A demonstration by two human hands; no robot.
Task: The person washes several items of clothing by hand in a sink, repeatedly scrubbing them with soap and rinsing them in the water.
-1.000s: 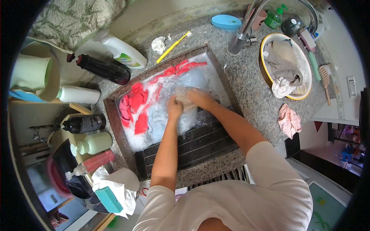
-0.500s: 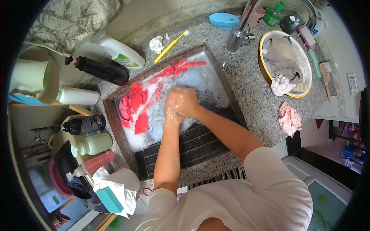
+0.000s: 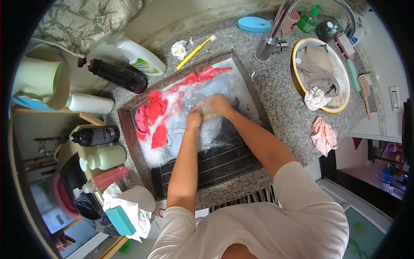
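Newly parted, left hand (image 3: 195,119) and right hand (image 3: 221,105) are holding beige cloth (image 3: 208,108) — brisk tugging could be sloshing suds (image 3: 148,159) overboard.

yellow toothbrush (image 3: 195,53) | dark bottle (image 3: 119,76) | tan hairbrush (image 3: 365,88) | turquoise block (image 3: 120,221)

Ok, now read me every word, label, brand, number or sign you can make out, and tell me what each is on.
None can be read out.
White handled bottle: green label, print too small.
Black pump bottle: pale print, too small and blurred.
Green pump bottle: any print too small to tell.
Beige cloth at the left hand and right hand: no print visible.
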